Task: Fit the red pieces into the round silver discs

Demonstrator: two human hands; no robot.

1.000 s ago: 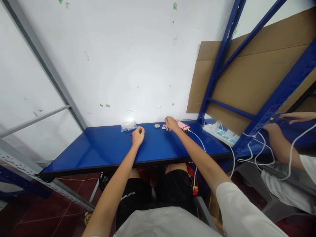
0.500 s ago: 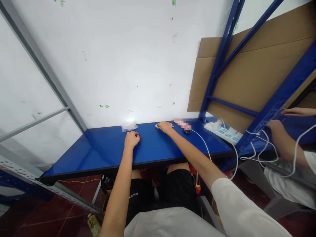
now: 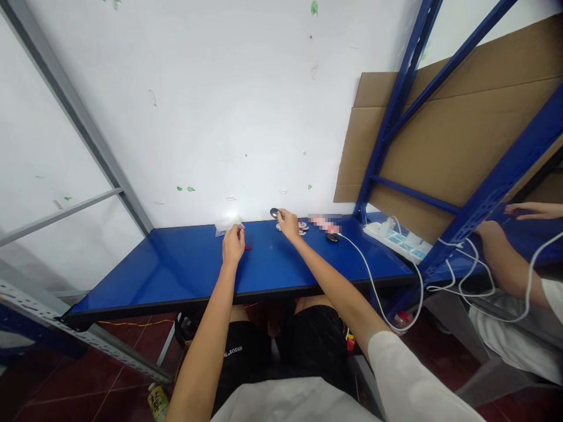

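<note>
Your right hand (image 3: 288, 223) pinches a small round metal disc (image 3: 274, 212) at its rim and lifts it just off the blue table (image 3: 185, 266), close to the wall. Your left hand (image 3: 233, 244) rests closed on a small red piece (image 3: 247, 248) on the tabletop, fingers curled over it. The disc looks light, stiff and smooth, likely to slip from a loose pinch; edge contact between thumb and fingertips seems the surest hold. More discs (image 3: 301, 227) lie just beside your right hand, a clear plastic bag (image 3: 227, 224) just beyond your left. The glossy tabletop runs along a white wall; a power strip (image 3: 398, 237) with white cables sits right, where another person's arm (image 3: 505, 258) works.
</note>
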